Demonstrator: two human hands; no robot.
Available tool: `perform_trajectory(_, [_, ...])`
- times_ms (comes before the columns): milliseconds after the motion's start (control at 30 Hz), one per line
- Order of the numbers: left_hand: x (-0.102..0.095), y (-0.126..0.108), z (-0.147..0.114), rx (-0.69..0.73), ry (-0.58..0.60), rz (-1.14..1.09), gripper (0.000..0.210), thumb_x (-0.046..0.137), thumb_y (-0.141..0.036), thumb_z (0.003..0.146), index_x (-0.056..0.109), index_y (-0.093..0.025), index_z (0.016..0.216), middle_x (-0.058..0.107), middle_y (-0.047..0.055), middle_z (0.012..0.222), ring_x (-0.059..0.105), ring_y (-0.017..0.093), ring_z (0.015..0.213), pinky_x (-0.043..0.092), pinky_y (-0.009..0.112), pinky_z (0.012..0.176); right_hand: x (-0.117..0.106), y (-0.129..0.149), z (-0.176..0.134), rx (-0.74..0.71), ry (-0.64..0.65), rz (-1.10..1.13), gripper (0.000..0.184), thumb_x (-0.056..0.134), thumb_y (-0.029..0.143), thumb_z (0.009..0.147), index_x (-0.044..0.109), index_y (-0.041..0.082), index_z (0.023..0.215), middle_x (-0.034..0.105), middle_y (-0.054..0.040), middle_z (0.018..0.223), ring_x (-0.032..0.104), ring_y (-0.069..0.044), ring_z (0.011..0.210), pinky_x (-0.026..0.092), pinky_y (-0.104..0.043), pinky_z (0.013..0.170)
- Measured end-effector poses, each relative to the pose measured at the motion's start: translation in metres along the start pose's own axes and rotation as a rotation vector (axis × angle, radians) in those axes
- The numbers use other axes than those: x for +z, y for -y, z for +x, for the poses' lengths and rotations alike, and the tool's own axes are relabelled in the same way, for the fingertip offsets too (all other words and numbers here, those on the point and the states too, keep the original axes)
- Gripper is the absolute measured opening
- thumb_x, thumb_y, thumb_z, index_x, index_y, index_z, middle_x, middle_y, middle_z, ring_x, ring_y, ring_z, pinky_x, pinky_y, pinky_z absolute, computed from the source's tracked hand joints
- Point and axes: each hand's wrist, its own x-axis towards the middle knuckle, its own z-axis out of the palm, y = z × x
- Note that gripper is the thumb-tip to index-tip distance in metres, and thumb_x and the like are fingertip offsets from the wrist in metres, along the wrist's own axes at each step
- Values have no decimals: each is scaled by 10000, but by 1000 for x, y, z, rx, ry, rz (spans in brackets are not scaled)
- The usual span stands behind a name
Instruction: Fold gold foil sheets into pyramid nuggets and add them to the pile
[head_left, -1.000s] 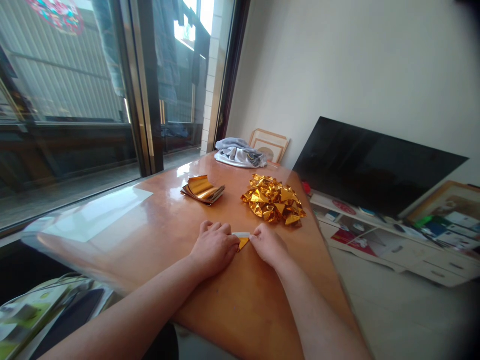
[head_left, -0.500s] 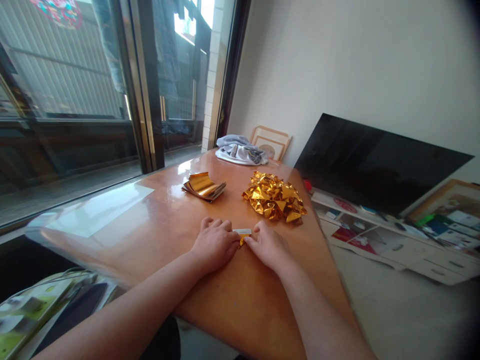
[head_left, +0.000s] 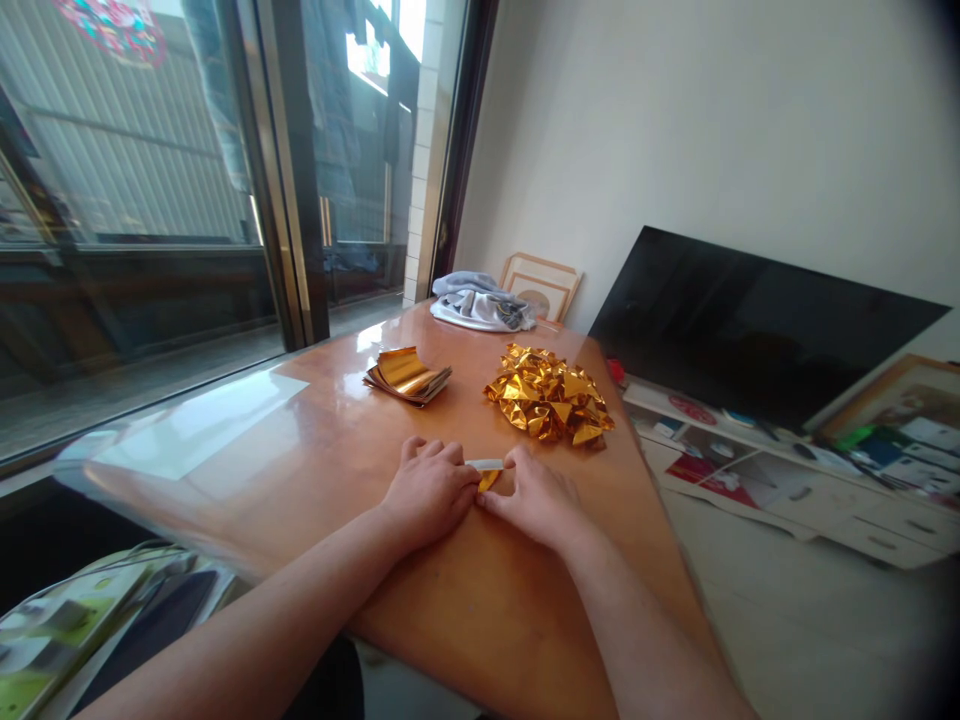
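Between my hands, near the front of the wooden table (head_left: 495, 600), is a small piece of gold foil paper (head_left: 488, 480) with a pale strip along its far edge. My left hand (head_left: 431, 487) lies over its left part, the fingers bent and pressed on it. My right hand (head_left: 536, 497) pinches the right side, thumb at the near corner and index finger by the pale strip. Beyond them sit a stack of gold foil sheets (head_left: 411, 374), curled at the edges, and a heap of folded gold foil pieces (head_left: 551, 395).
Folded cloth (head_left: 480, 302) and framed pictures (head_left: 541, 285) are at the table's far end. A large television (head_left: 757, 320) stands on a white cabinet (head_left: 810, 500) to the right. Glass sliding doors (head_left: 285, 170) line the left, and boxes (head_left: 67, 630) sit low at the left front.
My right thumb has shifted down and left toward the near corner of the foil paper, so more gold shows between the hands. My left hand stays nearly in place.
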Motion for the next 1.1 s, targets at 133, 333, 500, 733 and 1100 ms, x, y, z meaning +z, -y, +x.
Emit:
perform_trajectory(133, [0,1,0,-6,9,-24,262,501,-335,941,762,-325,928,599,48,888,525,229,898,278,461,945,6,-13,4,4,-3,118,395,663,597,814,582,257,999,705,-1,873,647,-193,787,362,-265,617])
perform_trajectory(333, [2,4,0,-25,13,-54,255,521,-296,916,763,-347,974,600,49,907,529,233,900,283,456,931,7,-12,4,-261,-76,155,84,596,251,887,669,229,851,696,-14,911,612,-166,854,426,-251,735])
perform_trajectory(500, [2,6,0,-25,26,-80,275,516,-282,912,765,-368,992,604,46,917,536,242,929,289,448,924,-3,-3,-8,-453,26,122,236,554,203,899,757,283,988,716,-21,1025,621,-185,946,447,-272,841])
perform_trajectory(733, [1,8,1,-30,38,-103,277,533,-275,901,769,-369,1013,613,43,944,551,233,936,299,448,938,-11,3,-16,-513,81,-17,290,540,251,915,761,322,1088,689,-40,1056,592,-211,982,444,-296,872])
perform_trajectory(1100, [9,19,4,-165,41,-226,368,595,-265,852,640,-300,1215,671,29,1081,627,229,1010,357,414,944,-14,8,-19,-525,67,-32,259,541,282,924,780,313,1019,673,-45,1026,581,-212,954,440,-297,843])
